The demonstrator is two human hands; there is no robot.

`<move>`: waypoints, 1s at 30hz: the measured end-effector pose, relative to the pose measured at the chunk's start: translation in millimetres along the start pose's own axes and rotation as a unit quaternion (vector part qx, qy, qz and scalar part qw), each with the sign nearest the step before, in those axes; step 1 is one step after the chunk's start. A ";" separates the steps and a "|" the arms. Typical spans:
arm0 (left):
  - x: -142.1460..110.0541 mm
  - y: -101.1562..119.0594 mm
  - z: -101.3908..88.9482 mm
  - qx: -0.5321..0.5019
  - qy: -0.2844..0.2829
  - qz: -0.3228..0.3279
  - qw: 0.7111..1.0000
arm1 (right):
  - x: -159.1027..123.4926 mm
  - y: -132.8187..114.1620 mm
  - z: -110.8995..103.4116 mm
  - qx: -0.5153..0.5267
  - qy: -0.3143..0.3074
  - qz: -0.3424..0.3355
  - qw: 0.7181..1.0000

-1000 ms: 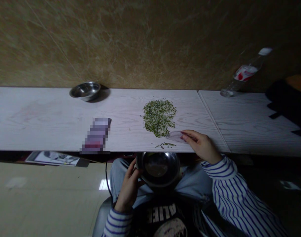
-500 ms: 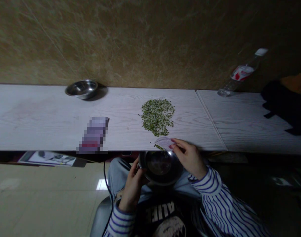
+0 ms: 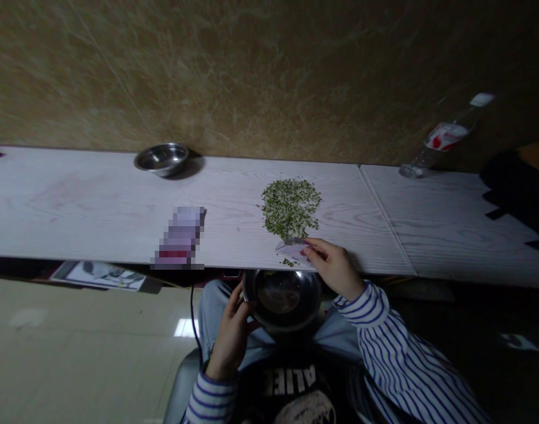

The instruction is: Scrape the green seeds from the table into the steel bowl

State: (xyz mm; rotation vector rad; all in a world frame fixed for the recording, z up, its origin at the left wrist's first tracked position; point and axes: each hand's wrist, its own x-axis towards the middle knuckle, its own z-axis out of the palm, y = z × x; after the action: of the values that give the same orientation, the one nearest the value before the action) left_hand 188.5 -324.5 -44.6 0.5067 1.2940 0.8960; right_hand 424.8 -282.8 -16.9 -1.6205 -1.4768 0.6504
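Head view shows one broad spread of tiny round green beans (image 3: 291,203), too many to count, on a white wood-grain table (image 3: 227,229). One small separate cluster of the same beans (image 3: 289,262) lies nearer the table's front edge. Between the two is one thin, see-through, purplish plastic sheet with a curved edge (image 3: 289,248), its far side at the spread's near edge. The right hand (image 3: 337,268) has thumb and fingers pinched together on it.

Two round, shiny metal bowls are in view. One (image 3: 282,306) is over the lap, just below the table edge, its left rim clamped between the left hand's (image 3: 231,333) thumb and fingers; the other (image 3: 163,156) stands near the wall. Farther out are one pixelated purplish rectangle (image 3: 181,238) and one clear plastic bottle with a white cap (image 3: 443,136).
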 end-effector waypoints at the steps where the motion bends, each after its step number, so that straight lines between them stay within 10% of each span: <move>1: 0.0 0.0 -1.3 -0.001 0.001 0.001 1.000 | 0.3 -2.5 1.5 -0.005 -0.013 -0.006 1.000; 13: 2.1 -5.1 -3.2 -0.007 -0.030 -0.001 1.000 | -17.3 -18.1 -12.3 0.008 -0.089 -0.007 0.996; 30: 1.5 -25.9 -15.4 0.004 -0.030 -0.034 0.999 | -23.5 13.8 -53.9 0.117 0.065 0.071 0.988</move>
State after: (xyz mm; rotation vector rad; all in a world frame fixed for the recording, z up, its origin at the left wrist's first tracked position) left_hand 181.0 -340.6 -68.9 0.4898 1.2544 0.8133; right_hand 472.4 -317.6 -3.9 -1.5633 -1.1528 0.7525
